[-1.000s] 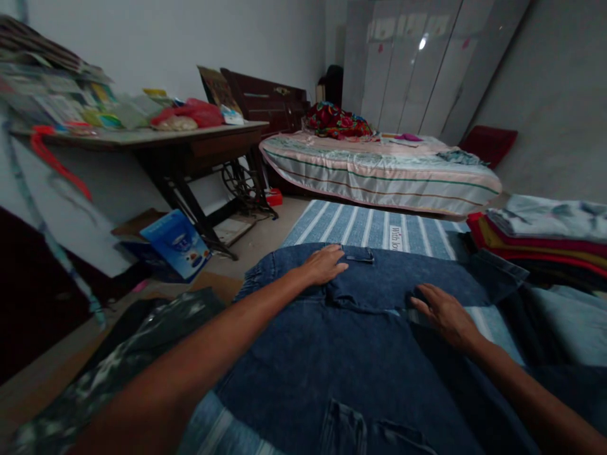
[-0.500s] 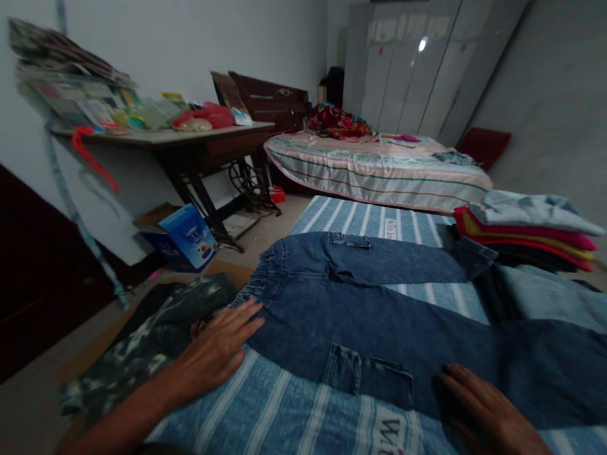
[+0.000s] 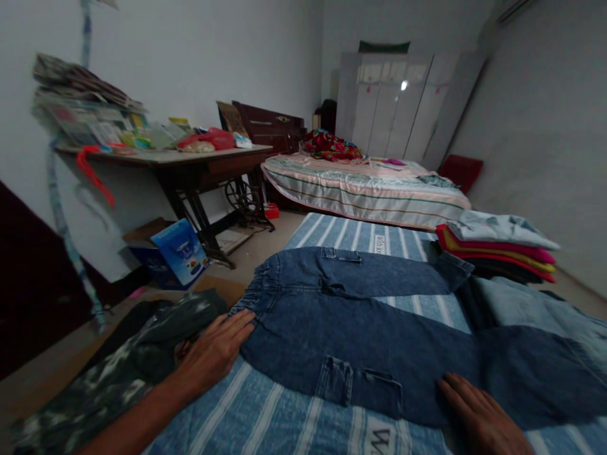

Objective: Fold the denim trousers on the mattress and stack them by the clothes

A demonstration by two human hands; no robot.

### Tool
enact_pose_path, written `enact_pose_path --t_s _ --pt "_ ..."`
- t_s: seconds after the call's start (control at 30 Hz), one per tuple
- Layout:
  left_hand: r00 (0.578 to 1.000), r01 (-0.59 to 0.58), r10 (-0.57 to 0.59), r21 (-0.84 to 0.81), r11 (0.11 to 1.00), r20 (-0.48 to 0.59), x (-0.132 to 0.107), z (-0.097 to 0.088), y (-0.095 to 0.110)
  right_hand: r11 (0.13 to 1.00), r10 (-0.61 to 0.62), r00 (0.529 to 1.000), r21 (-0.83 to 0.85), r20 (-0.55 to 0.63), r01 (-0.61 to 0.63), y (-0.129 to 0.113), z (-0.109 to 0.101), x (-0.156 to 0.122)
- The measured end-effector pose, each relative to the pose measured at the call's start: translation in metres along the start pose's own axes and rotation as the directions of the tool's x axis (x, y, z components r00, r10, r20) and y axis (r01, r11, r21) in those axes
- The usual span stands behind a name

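A pair of dark blue jeans (image 3: 360, 316) lies spread flat on a blue-and-white striped sheet (image 3: 279, 417). My left hand (image 3: 215, 351) lies flat and open, its fingertips touching the waistband edge at the jeans' near left. Fingers stretched out, my right hand (image 3: 478, 414) rests open on the near leg by the lower hem side, right of a cargo pocket (image 3: 358, 385). Neither hand holds anything.
A camouflage garment (image 3: 137, 354) lies left of the sheet. A stack of folded clothes (image 3: 497, 243) sits at the right, with light denim (image 3: 526, 303) beside it. Beyond are a bed (image 3: 365, 186), a cluttered sewing table (image 3: 190, 164), a blue box (image 3: 180, 249) and white wardrobes (image 3: 398, 104).
Both hands pulled back from the jeans' far part to the near edge, the left to the waistband, the right onto the near leg. The view has lifted slightly.
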State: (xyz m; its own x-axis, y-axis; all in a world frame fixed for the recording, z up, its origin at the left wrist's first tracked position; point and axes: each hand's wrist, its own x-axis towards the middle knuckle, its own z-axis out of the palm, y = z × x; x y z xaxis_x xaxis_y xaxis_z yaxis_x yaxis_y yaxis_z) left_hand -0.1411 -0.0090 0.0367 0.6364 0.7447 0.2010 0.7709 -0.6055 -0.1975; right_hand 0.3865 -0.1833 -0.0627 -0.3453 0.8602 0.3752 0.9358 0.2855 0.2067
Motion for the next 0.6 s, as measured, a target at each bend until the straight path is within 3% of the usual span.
enact_pose_path --t_s 0.2,0.37,0.6 --pt "0.985 -0.020 0.008 -0.070 0.997 -0.172 -0.003 0.014 -0.021 1.000 0.024 0.999 -0.019 -0.045 -0.024 0.012 -0.005 0.009" --pt "0.988 -0.012 -0.003 -0.097 0.995 -0.151 0.001 0.014 -0.030 0.999 0.024 1.000 -0.033 -0.010 -0.025 0.019 -0.018 0.025" --pt "0.998 -0.027 0.024 -0.061 0.998 -0.060 0.005 0.017 -0.032 0.955 0.212 0.957 0.165 0.200 -0.246 0.033 -0.018 0.035"
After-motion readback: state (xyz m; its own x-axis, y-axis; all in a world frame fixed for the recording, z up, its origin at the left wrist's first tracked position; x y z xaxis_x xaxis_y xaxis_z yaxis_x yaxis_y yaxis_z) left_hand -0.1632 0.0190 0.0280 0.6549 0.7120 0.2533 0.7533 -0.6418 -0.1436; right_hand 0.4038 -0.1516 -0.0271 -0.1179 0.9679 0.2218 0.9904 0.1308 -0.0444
